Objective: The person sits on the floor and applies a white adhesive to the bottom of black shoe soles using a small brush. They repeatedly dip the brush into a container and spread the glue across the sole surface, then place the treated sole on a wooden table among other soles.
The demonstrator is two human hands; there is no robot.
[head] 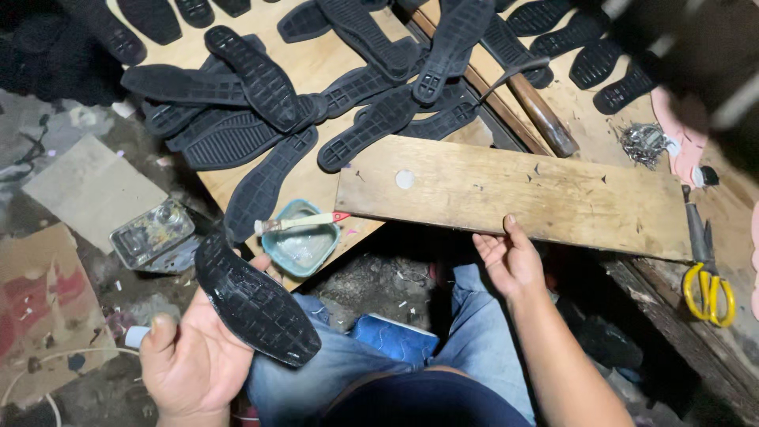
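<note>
Dim, uneven light from above; dark corners, soft blur top right, wide-angle stretching at edges.

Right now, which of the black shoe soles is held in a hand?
The black sole resting tread-up in the left hand, apart from the pile; all the others lie on the wooden workbench.

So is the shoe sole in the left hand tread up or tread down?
Tread up: the black sole lies across the left hand with its ribbed pattern facing the camera.
</note>
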